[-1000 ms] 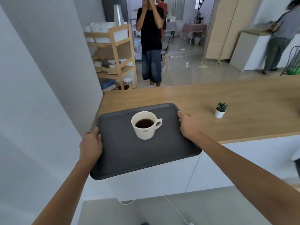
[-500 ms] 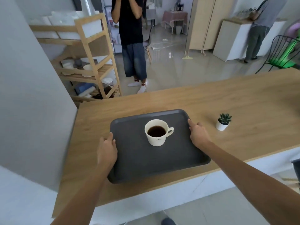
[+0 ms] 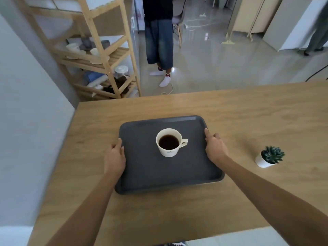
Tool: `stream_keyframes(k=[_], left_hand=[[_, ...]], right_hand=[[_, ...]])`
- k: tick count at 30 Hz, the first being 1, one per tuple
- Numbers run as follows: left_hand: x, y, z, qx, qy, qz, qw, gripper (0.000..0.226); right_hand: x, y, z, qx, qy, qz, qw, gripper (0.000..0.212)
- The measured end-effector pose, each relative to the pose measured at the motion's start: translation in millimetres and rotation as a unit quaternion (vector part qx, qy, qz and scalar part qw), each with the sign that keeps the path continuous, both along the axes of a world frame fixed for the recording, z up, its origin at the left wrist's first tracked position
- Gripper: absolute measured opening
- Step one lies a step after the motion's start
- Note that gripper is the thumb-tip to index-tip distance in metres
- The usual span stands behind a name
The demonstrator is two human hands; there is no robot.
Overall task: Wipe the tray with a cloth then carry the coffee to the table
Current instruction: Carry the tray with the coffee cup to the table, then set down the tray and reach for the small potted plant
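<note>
A dark grey tray (image 3: 142,176) lies on or just above the wooden table (image 3: 248,121), near its left end. A white cup of black coffee (image 3: 168,142) stands upright in the tray's middle, handle pointing right. My left hand (image 3: 114,157) grips the tray's left rim, thumb on top. My right hand (image 3: 215,148) grips the right rim the same way. No cloth is in view.
A small succulent in a white pot (image 3: 268,157) stands on the table to the right of the tray. Beyond the table's far edge are a wooden shelf rack (image 3: 99,55) with dishes and a standing person (image 3: 159,41). A grey wall (image 3: 32,121) borders the left.
The tray with the cup has moved forward from over the table's front edge to well over the tabletop. Both hands kept their grip on the rims.
</note>
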State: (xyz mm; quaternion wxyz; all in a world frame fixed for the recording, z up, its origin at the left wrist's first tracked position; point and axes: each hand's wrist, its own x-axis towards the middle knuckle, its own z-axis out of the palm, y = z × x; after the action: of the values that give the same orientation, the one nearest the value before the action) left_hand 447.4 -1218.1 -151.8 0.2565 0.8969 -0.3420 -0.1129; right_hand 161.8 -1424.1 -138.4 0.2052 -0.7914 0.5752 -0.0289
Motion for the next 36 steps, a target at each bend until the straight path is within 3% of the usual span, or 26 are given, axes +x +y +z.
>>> stream_keyframes(k=[15, 22, 25, 28, 30, 32, 34, 36], left_hand=[[24, -13, -24, 0.048, -0.045, -0.017, 0.998, 0.046], [22, -14, -9, 0.109, -0.032, -0.032, 0.993, 0.052], [-9, -19, 18, 0.012, -0.067, -0.022, 0.997, 0.054], [-60, -38, 48, -0.155, -0.118, -0.126, 0.973, 0.05], [-104, -61, 63, -0.227, -0.078, -0.218, 0.946, 0.045], [-149, -86, 72, -0.238, -0.009, -0.311, 0.92, 0.042], [-193, -111, 71, -0.206, 0.074, -0.377, 0.9, 0.039], [-233, -134, 64, -0.126, 0.181, -0.395, 0.891, 0.037]], right_hand=[[17, -13, -15, -0.022, 0.083, 0.019, 0.996, 0.049], [9, -5, -3, -0.008, 0.059, 0.021, 0.998, 0.052], [-6, 1, 13, -0.015, 0.013, 0.001, 1.0, 0.049], [-40, 6, 31, -0.114, -0.05, -0.01, 0.992, 0.044], [-74, 7, 43, -0.203, -0.101, -0.048, 0.973, 0.039], [-114, 6, 50, -0.27, -0.136, -0.118, 0.946, 0.035], [-153, 7, 48, -0.309, -0.163, -0.197, 0.916, 0.034], [-183, 11, 40, -0.28, -0.206, -0.257, 0.902, 0.034]])
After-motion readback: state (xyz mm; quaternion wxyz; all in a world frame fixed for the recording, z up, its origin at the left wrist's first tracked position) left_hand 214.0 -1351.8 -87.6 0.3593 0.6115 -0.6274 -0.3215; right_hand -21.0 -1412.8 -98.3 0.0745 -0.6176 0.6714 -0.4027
